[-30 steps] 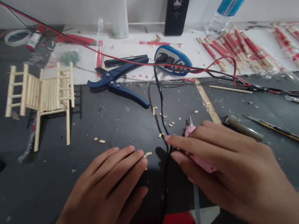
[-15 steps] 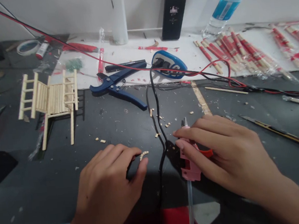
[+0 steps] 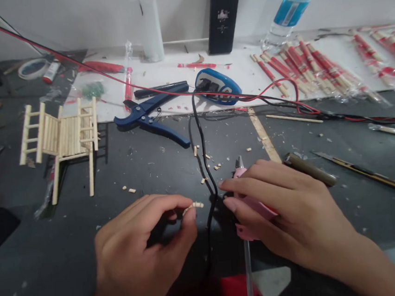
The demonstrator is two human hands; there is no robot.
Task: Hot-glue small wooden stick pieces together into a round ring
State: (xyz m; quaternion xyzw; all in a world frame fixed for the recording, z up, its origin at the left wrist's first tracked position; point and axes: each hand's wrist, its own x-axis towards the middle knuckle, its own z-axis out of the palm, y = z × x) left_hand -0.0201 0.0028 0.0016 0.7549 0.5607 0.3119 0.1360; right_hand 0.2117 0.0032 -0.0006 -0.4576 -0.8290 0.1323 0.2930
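My left hand (image 3: 140, 242) pinches a short curved strip of small pale wooden pieces (image 3: 197, 204) between thumb and forefinger; the strip's free end points right. My right hand (image 3: 288, 218) is over a pink hot glue gun (image 3: 249, 231), covering much of its body. Its thumb and forefinger are apart, with nothing seen between their tips. The gun's metal nozzle (image 3: 239, 162) points away from me, and a clear glue stick (image 3: 248, 273) comes out of its rear. A black cord (image 3: 202, 143) runs between my hands.
A small wooden stick chair (image 3: 64, 142) stands at left. Blue pipe cutters (image 3: 148, 115) lie near a blue-and-white power strip (image 3: 218, 88). Right are a dark cylinder (image 3: 309, 170), a utility knife (image 3: 363, 171) and red-wrapped sticks (image 3: 311, 67). A water bottle (image 3: 289, 13) stands behind.
My left thumb and forefinger have closed on the curved strip, and its end has swung right. My right hand has shifted left over the glue gun, uncovering the dark cylinder.
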